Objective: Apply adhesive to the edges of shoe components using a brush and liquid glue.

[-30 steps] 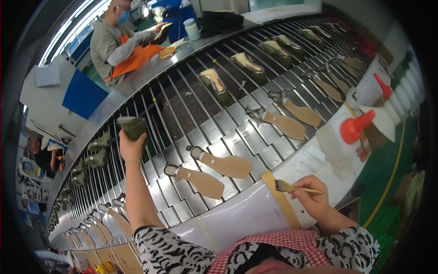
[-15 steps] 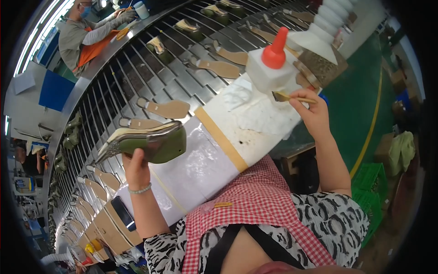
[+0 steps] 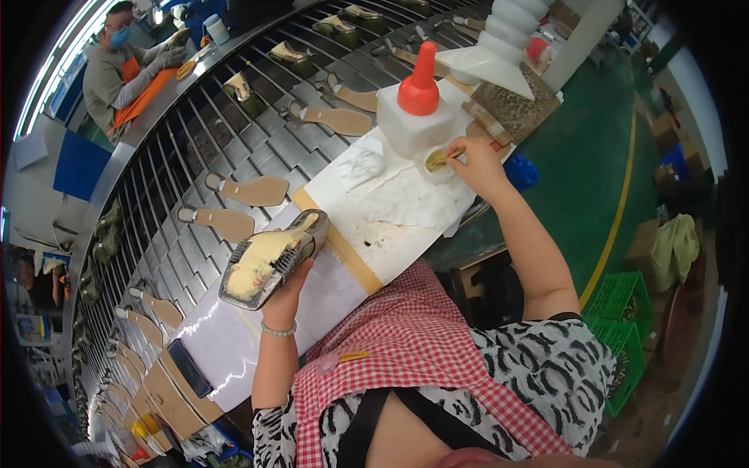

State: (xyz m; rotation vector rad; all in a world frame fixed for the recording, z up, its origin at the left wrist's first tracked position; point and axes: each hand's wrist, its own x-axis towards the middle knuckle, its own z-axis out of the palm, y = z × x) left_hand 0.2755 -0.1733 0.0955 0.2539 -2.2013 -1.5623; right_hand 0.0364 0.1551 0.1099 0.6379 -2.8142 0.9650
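Note:
My left hand (image 3: 287, 300) grips a shoe upper on its last (image 3: 269, 261), tilted so that its cream-coloured underside with dark gathered edges faces up. The shoe is over the white-covered work board (image 3: 242, 343). Between the fingertips of my right hand (image 3: 477, 165) is a small brush (image 3: 450, 158), its bristle end down at the mouth of a small pale cup (image 3: 434, 171). Directly behind the cup stands a white squeeze bottle (image 3: 421, 105) with a red pointed cap. A crumpled white cloth (image 3: 363, 164) lies on the board left of the cup.
Tan soles (image 3: 253, 191) and more lasted shoes (image 3: 246, 92) lie along the slatted metal conveyor (image 3: 183, 257). A white flexible duct (image 3: 499, 47) hangs behind the bottle. A phone (image 3: 189, 366) sits at the board's left. Across the conveyor is a masked person (image 3: 125, 70). Green crates (image 3: 624, 312) stand right.
The shoe has turned from its green side to its underside and come nearer to me. My right hand has carried the brush from above the board to the cup.

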